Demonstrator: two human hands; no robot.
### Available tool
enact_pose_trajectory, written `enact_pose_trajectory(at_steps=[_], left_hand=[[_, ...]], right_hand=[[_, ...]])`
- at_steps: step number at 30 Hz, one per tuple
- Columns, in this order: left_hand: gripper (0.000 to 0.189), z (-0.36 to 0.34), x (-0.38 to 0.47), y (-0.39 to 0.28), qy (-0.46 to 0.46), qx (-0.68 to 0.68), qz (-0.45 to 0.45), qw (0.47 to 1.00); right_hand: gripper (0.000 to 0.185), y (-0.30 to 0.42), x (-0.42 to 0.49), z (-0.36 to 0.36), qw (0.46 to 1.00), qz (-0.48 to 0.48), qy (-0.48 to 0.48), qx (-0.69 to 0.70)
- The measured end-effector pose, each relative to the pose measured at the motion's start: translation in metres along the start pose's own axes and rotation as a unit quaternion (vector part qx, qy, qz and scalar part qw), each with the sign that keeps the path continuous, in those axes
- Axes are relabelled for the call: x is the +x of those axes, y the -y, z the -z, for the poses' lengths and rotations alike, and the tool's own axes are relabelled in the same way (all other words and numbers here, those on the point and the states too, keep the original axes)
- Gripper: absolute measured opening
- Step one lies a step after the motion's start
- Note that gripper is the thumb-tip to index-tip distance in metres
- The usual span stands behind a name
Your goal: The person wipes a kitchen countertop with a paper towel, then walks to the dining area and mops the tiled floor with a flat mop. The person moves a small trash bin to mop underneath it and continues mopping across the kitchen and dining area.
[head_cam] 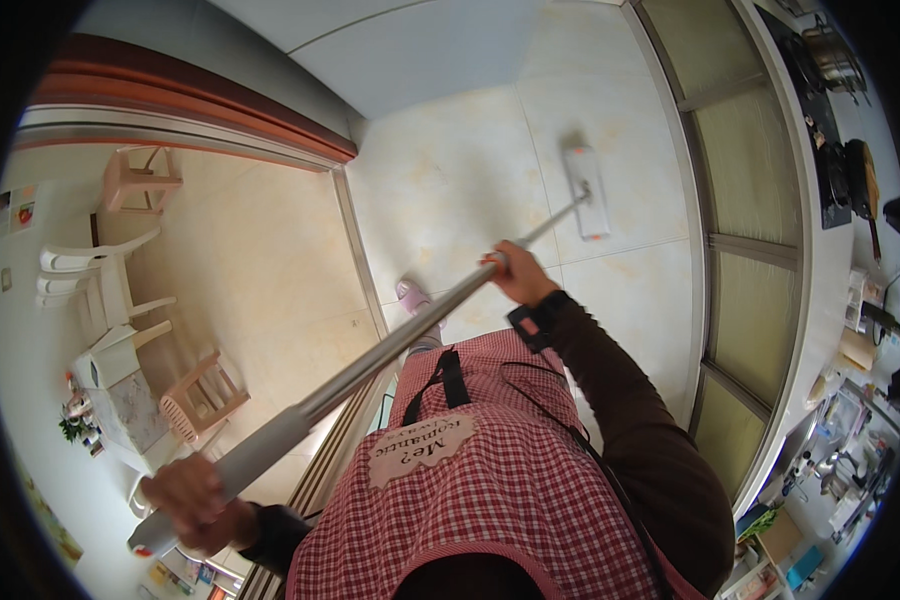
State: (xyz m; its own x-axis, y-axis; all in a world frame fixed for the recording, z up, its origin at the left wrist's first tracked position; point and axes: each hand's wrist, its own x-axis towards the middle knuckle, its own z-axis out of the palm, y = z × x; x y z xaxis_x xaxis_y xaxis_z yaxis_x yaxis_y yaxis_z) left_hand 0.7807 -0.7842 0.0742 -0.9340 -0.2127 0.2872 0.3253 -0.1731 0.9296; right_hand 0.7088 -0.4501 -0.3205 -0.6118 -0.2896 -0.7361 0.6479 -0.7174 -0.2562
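A flat mop with a long metal handle [397, 341] runs slantwise across the view. My left hand [199, 501] is wrapped around the thick grey grip near its top end. Farther down, my right hand [521, 271] grips the pole near an orange-marked joint. The mop's flat rectangular head [588, 193], slightly blurred, lies on the pale tiled floor [465, 180] ahead and to the right. A black device is strapped to my right wrist. One foot in a pink slipper [412, 295] shows beyond the checked apron [495, 480].
To the right runs a kitchen counter with framed cabinet doors [750, 187], a cooktop, a pot [832, 56] and a frying pan [861, 180]. A door track [358, 247] crosses the floor at left. Beyond it stand plastic stools [202, 397] and white chairs [82, 259].
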Motion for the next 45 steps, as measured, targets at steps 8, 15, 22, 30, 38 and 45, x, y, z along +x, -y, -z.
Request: enact_pose_trajectory(at_steps=[8, 15, 22, 30, 38, 45], left_hand=[[0.024, 0.006, -0.003, 0.018, 0.005, 0.119, 0.05, 0.992], [0.026, 0.034, -0.021, -0.101, -0.112, 0.187, -0.056, 0.974], [0.017, 0.018, -0.02, -0.127, 0.112, 0.118, -0.151, 0.975], [0.031, -0.014, -0.006, -0.05, -0.02, -0.077, -0.107, 0.991], [0.026, -0.036, -0.001, 0.031, 0.09, 0.068, -0.021, 0.993], [0.027, 0.044, -0.009, -0.049, -0.054, 0.108, -0.083, 0.989]], right_hand=[[0.014, -0.029, 0.026, 0.018, 0.993, -0.029, -0.068, 0.092], [0.014, -0.126, 0.034, -0.122, 0.985, -0.151, 0.023, 0.085], [0.021, -0.089, -0.013, -0.149, 0.984, -0.153, 0.057, 0.074], [0.017, -0.011, -0.002, -0.081, 0.995, -0.051, 0.011, 0.086], [0.022, 0.041, 0.059, -0.018, 0.997, 0.0, -0.053, 0.048], [0.015, -0.082, 0.08, -0.117, 0.992, -0.117, 0.031, 0.037]])
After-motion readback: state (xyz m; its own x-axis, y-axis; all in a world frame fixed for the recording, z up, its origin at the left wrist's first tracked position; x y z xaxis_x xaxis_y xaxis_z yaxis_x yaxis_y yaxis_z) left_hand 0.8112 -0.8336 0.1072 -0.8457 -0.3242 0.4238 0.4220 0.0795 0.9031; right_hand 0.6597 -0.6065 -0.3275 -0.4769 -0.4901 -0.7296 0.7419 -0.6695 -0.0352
